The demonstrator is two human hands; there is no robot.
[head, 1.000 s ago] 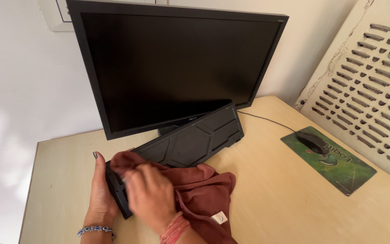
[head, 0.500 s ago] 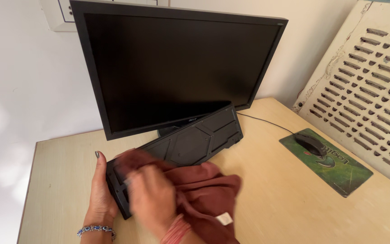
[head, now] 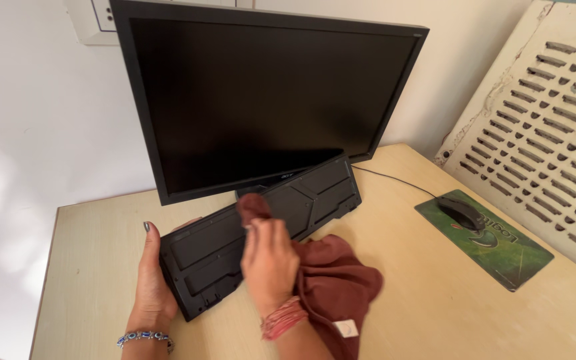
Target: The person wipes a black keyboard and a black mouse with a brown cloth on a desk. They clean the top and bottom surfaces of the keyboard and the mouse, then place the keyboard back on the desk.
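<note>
- A pale wooden desk [head: 435,300] stands against a white wall [head: 35,133].
- Right of the desk leans a cream slatted panel [head: 541,120].
- Soft light patches lie on the wall, left of the desk.

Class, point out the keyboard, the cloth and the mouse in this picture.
keyboard [head: 315,193]: head view, on its black underside, right half.
cloth [head: 341,287]: head view, on the reddish-brown folds lying on the desk.
mouse [head: 460,212]: head view, on its dark back.
</note>
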